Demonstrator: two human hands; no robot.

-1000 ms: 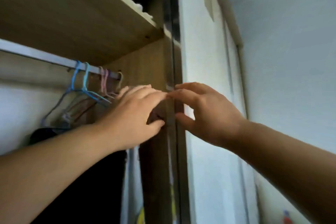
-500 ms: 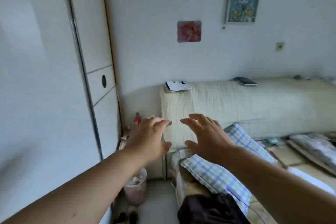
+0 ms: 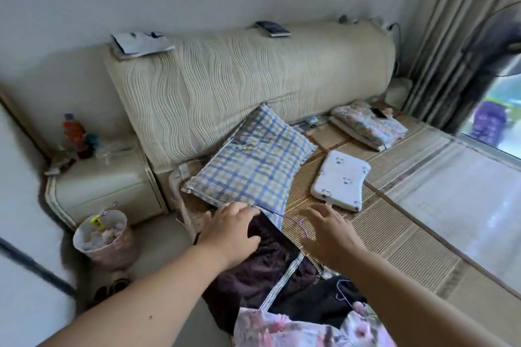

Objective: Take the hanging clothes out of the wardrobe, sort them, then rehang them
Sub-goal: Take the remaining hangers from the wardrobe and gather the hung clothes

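Observation:
A heap of clothes lies on the near corner of the bed: a dark purple garment [image 3: 253,267], a black garment [image 3: 321,301] with a thin hanger on it, and a pink flowered garment [image 3: 284,327] at the bottom edge. My left hand [image 3: 231,229] hovers over the purple garment with its fingers loosely spread and holds nothing. My right hand [image 3: 328,231] reaches out above the woven mat beside the heap, fingers spread and empty. The wardrobe is out of view.
A checked pillow [image 3: 251,166] leans on the cream headboard [image 3: 239,79]. A white pad [image 3: 339,179] and folded floral bedding [image 3: 369,127] lie on the bed mat [image 3: 408,239]. A nightstand [image 3: 104,183] and a small bin [image 3: 103,235] stand at the left.
My view swung from the wardrobe rail with its hangers round to the wall and then down to the bed. Both empty hands moved along and now reach over the clothes heap.

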